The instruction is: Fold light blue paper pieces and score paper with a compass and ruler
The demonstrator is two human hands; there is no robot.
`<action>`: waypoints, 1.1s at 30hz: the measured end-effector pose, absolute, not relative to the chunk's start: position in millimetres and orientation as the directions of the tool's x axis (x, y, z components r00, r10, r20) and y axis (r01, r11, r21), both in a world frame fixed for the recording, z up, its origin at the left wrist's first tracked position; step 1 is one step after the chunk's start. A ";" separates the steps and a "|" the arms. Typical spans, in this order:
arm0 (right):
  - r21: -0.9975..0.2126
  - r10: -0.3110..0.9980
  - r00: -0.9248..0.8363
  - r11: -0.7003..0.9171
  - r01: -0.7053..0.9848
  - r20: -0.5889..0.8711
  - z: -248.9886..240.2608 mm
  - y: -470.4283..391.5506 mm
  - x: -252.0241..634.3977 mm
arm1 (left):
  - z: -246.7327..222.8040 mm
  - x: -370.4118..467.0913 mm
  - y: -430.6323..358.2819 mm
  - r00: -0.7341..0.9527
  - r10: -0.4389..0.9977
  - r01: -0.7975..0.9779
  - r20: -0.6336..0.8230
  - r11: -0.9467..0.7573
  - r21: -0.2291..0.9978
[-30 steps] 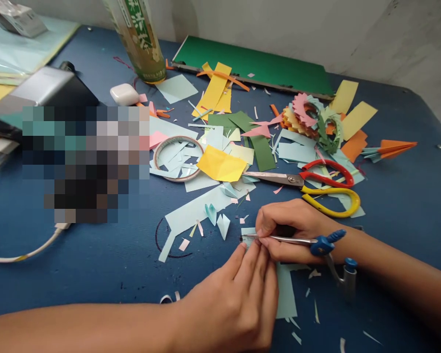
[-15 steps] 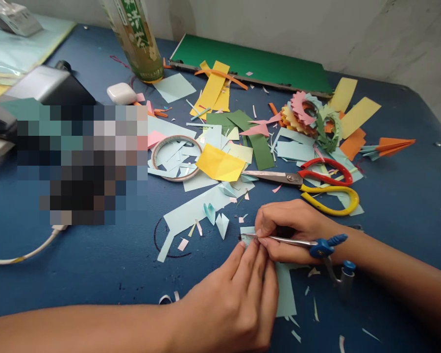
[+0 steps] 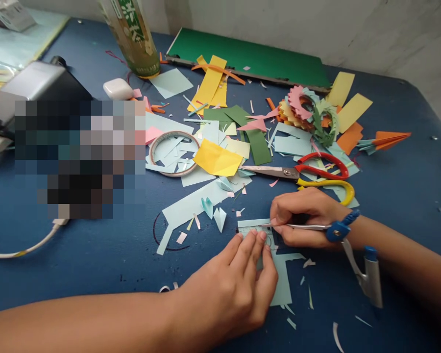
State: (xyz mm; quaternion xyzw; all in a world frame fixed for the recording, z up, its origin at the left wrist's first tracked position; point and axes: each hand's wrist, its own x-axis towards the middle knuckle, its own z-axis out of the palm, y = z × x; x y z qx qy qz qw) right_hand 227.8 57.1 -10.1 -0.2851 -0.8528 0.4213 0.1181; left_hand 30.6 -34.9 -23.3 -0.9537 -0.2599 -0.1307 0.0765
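My right hand (image 3: 305, 215) grips a drawing compass (image 3: 338, 231) with a blue joint, by one metal leg. The leg's thin tip lies over a light blue paper strip (image 3: 252, 223), while the other leg hangs out to the right. My left hand (image 3: 235, 284) lies with fingers stretched out, pressing a small clear ruler (image 3: 269, 240) onto the strip; the hand covers part of both. Another light blue paper piece (image 3: 283, 282) extends beneath, toward the front. Beyond my right hand lie scissors (image 3: 290, 173) with one red and one yellow handle.
Paper scraps surround a tape roll (image 3: 153, 152), a yellow paper piece (image 3: 218, 158) and folded paper rings (image 3: 301, 103). A drink bottle (image 3: 134, 44) and a green board (image 3: 242, 56) stand near the wall. A white cable (image 3: 33, 251) runs along the left, beside a blurred patch.
My right hand and the compass have moved to the right along the ruler, showing more of the strip. My left fingers have spread a little and the ruler shows between them.
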 end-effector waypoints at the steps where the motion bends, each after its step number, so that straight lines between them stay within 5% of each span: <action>1: -0.789 0.590 -0.806 0.475 0.390 -0.043 -10.0 57.1 229.7 | -23.5 30.7 -34.7 0.830 0.476 0.517 0.291 -0.852 -0.079; 16: -0.861 0.619 -0.782 0.354 0.365 -0.077 -14.4 60.1 234.8 | -23.5 30.6 -33.6 0.832 0.467 0.509 0.299 -0.857 -0.081; 22: -0.909 0.769 -0.632 0.190 0.372 -0.098 0.6 60.1 244.9 | -18.5 29.6 -34.0 0.864 0.399 0.451 0.308 -0.884 -0.121; 27: -0.636 0.876 -0.481 0.349 0.689 -0.040 27.3 57.1 276.2 | -15.2 28.9 -33.8 0.872 0.374 0.412 0.316 -0.909 -0.060; 33: -0.286 0.899 -0.438 0.426 0.858 0.026 36.4 37.3 325.0 | -1.0 34.5 -17.3 0.736 0.666 0.608 0.117 -0.728 0.318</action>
